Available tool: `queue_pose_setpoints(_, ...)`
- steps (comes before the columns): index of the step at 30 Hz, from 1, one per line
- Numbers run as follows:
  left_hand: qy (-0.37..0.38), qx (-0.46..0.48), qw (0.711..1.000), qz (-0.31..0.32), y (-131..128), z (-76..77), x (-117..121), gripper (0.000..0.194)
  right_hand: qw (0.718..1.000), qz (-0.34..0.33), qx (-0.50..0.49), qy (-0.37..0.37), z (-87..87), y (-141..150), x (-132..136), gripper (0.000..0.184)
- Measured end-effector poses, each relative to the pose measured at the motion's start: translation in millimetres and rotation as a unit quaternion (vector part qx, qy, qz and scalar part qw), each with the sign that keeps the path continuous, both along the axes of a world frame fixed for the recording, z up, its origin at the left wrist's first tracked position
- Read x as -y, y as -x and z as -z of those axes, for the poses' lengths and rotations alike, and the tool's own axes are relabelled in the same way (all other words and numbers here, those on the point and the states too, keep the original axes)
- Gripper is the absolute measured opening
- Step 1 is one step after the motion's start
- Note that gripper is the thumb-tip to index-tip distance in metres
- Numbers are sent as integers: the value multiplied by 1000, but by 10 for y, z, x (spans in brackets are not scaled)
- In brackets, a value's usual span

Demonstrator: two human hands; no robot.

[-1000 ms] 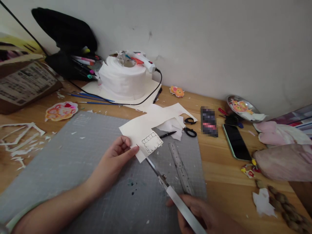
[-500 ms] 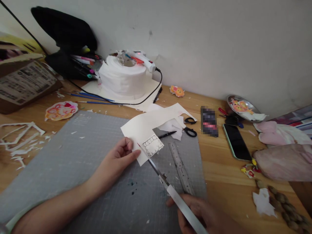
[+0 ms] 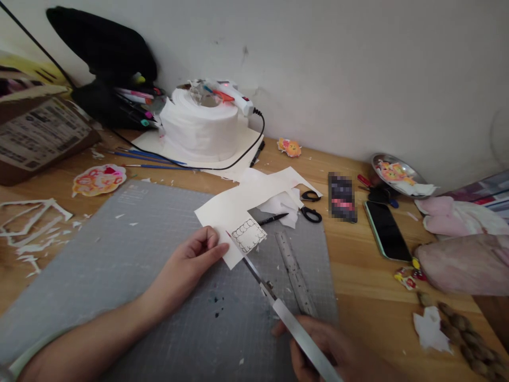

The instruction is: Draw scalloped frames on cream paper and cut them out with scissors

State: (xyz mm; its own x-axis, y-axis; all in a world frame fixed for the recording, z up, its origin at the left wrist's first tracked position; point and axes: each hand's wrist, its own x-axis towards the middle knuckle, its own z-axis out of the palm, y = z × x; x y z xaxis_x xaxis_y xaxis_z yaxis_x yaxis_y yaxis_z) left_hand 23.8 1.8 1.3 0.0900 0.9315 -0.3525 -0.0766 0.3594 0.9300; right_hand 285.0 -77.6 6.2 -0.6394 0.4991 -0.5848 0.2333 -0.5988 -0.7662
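Observation:
Between its thumb and curled fingers, my left hand [image 3: 199, 253] pinches the lower left edge of a cream sheet of paper [image 3: 222, 208]. The sheet is cut into an irregular shape, and a scalloped rectangle [image 3: 248, 235] is drawn in black on its lower part. My right hand [image 3: 318, 339] is closed around the pale handle of a pair of scissors [image 3: 260, 281]. Their blades meet the paper's lower edge beside the drawing, and a thin tip shows on the sheet. A black pen [image 3: 274, 218] and a metal ruler [image 3: 293, 270] lie close by on the grey cutting mat [image 3: 159, 307].
Black-handled scissors [image 3: 311, 214] rest partly beneath paper. Farther right are a phone [image 3: 386, 231], a metal bowl [image 3: 397, 172] and a pink cloth item [image 3: 461, 265]. A white roll [image 3: 199, 132] bearing a glue gun [image 3: 234, 98] stands behind. Paper scraps [image 3: 35, 228] lie left.
The view has shifted very slightly. Both hands, the paper and the scissors hold nearly the same positions, with the blades still at the sheet's edge.

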Motion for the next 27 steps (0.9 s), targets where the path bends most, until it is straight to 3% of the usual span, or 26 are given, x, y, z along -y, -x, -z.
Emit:
queue_pose_setpoints(7, -6, -7, 1000, 12, 4, 12, -3, 38, 995, 46, -52, 71, 7, -10, 25, 51)
queue_pose_setpoints(27, 3, -11, 1000, 9, -6, -22, 11, 37, 993, 33, -52, 104, -23, -11, 28, 65)
